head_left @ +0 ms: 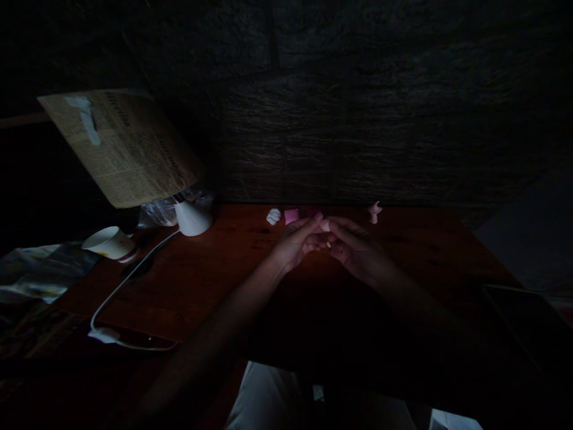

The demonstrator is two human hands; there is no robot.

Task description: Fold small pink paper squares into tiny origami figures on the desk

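Over the middle of the table, my left hand [298, 242] and my right hand [358, 248] meet, fingers bent inward. Between their thumbs and fingertips they pinch a small pale pink lump [325, 225] that looks like modelling clay. Just behind my left hand lie a white crumpled lump [273, 216] and a flat pink block [292, 215]. A darker magenta piece [313, 212] is partly hidden by my fingers. Beyond my right hand stands a small pink shaped figure [375, 212]. The dim light hides finer detail.
On the left of the wooden table [215, 269] stands a lamp with a newsprint shade [129, 143] and white base [192, 218]. Its white cable [120, 283] runs over the front edge. A paper cup [110, 242] is nearby. A stone-patterned wall [313, 131] rises behind.
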